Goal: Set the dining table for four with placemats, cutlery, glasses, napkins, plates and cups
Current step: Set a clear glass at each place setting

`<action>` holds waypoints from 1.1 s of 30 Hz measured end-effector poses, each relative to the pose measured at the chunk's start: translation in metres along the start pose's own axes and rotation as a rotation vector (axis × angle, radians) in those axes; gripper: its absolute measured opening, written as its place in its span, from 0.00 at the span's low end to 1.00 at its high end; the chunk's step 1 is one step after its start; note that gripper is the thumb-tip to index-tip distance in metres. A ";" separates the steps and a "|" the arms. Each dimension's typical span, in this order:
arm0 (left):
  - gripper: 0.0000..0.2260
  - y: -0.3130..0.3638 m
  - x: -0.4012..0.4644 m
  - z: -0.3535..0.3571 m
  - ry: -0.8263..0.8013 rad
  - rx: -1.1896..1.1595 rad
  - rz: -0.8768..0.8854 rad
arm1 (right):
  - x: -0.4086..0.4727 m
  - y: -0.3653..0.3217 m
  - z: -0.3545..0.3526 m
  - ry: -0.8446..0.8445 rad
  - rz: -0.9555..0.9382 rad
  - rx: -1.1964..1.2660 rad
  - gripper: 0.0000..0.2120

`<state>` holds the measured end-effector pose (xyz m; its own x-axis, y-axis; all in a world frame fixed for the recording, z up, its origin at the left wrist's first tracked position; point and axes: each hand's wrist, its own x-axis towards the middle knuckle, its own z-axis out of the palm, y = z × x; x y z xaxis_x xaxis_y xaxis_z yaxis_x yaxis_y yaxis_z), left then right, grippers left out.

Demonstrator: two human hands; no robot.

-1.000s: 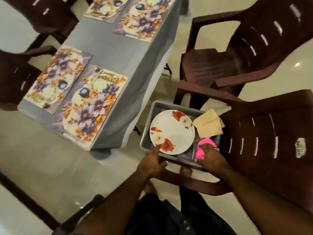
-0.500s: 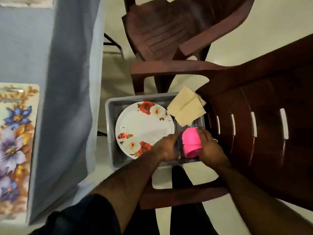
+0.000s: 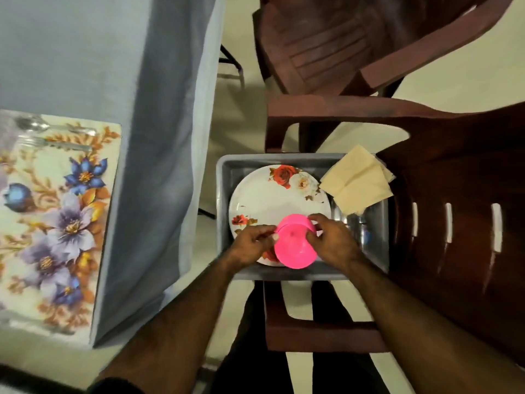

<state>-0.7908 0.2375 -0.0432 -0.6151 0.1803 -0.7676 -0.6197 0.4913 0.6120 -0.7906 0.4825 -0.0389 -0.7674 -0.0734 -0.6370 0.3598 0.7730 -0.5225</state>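
Pale floor shows under a brown chair (image 3: 454, 223) where both hands pinch the pink cup (image 3: 295, 244) over the plate (image 3: 272, 200) in the grey tub (image 3: 224, 194). Left hand (image 3: 252, 245) and right hand (image 3: 332, 241) grip only with fingertips; the cup could slip and knock the plate.

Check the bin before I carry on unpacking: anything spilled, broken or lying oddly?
Nothing spilled or broken. The napkins overhang the grey bin's far right corner instead of lying inside. Both hands, left and right, hold the pink cups over the plate.
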 end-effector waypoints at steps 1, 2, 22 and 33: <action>0.15 -0.008 -0.004 -0.012 0.010 -0.018 -0.032 | 0.006 -0.012 0.011 -0.048 -0.007 0.014 0.23; 0.15 -0.014 -0.010 -0.024 0.020 -0.048 -0.073 | 0.012 -0.023 0.023 -0.088 -0.011 0.019 0.23; 0.20 0.126 0.094 0.002 0.153 0.681 0.285 | 0.053 0.068 -0.067 0.257 0.427 0.216 0.18; 0.42 0.150 0.169 0.133 0.139 0.820 0.216 | 0.048 0.117 -0.047 0.257 0.517 0.315 0.17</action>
<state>-0.9234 0.4548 -0.1063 -0.7662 0.2615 -0.5870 0.0335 0.9285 0.3698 -0.8103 0.5992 -0.1033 -0.5426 0.4412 -0.7148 0.8241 0.4443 -0.3514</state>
